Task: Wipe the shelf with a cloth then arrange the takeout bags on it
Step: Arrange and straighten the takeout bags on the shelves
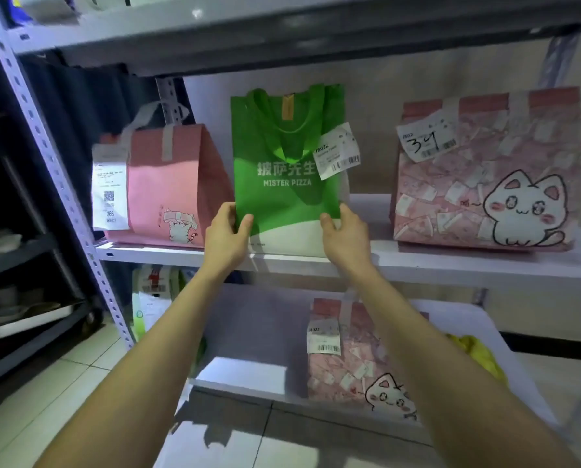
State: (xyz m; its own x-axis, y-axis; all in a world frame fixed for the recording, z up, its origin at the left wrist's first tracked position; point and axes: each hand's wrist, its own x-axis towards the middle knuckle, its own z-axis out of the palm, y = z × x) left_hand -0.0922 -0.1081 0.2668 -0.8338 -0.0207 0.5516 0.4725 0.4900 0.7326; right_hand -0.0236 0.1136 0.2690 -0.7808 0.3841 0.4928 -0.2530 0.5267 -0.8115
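Note:
A green "Mister Pizza" bag (284, 157) stands upright in the middle of the white shelf (451, 265). My left hand (226, 236) grips its lower left edge, thumb on the front. My right hand (344, 234) grips its lower right corner. A plain pink bag (170, 190) with a white receipt stands to its left. A pink cat-print bag (485, 177) with a label reading 34 stands to its right. A yellow cloth (481, 358) lies on the lower shelf, partly hidden by my right arm.
Another pink cat-print bag (353, 363) stands on the lower shelf (248, 376). A white and green bag (150, 298) sits lower left. A grey shelf board (282, 38) hangs just above the bags. A dark rack (18, 265) with dishes stands at the left.

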